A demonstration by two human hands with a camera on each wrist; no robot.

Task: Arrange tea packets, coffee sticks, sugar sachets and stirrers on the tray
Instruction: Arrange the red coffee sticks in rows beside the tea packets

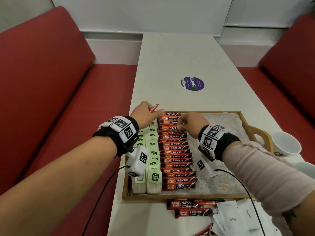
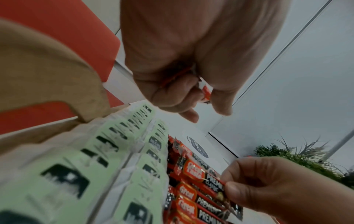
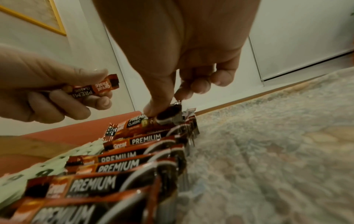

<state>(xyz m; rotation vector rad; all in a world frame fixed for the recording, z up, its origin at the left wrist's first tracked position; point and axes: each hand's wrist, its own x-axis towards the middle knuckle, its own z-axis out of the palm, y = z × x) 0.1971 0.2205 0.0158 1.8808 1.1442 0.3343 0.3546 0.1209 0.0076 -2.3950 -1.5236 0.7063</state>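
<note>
A wooden tray (image 1: 187, 197) holds two columns of green-tagged tea packets (image 1: 153, 176) on its left and a long row of red coffee sticks (image 1: 177, 152) beside them. My left hand (image 1: 156, 111) hovers over the tray's far left corner and grips one coffee stick (image 1: 154, 107), which also shows in the left wrist view (image 2: 206, 91) and the right wrist view (image 3: 91, 91). My right hand (image 1: 179, 125) reaches into the far end of the row. Its thumb and fingers pinch the right end of a stick lying there (image 3: 153, 121).
Loose coffee sticks (image 1: 189, 208) and white sugar sachets (image 1: 238, 217) lie on the table in front of the tray. Two white cups (image 1: 286, 143) stand to the tray's right. A purple sticker (image 1: 192, 83) marks the tabletop beyond. Red benches flank the table.
</note>
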